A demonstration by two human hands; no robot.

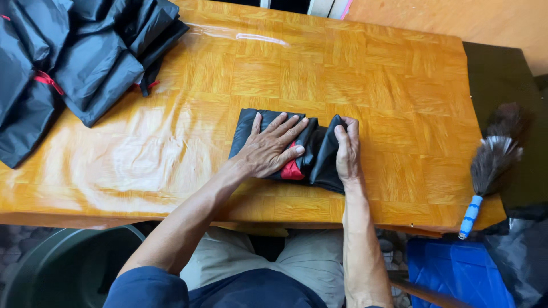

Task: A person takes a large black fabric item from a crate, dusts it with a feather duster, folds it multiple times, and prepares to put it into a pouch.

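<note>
Head cam: black fabric piece [319, 149] w/ red trim sits center frame on wood table [371, 85], looks mostly folded. Left hand [273, 149] flat on it, fingers spread. Right hand [347, 149] curls its right edge over, last fold unfinished. Finished-looking pile [80, 63] upper left, partly cut off. Feather duster [491, 165] right edge. Underside of fold hidden.

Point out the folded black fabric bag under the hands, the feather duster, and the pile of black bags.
Folded black fabric bag [325, 154], head view, right fold.
Grey feather duster [495, 157], head view, feathers.
Pile of black bags [94, 71], head view, middle.
</note>
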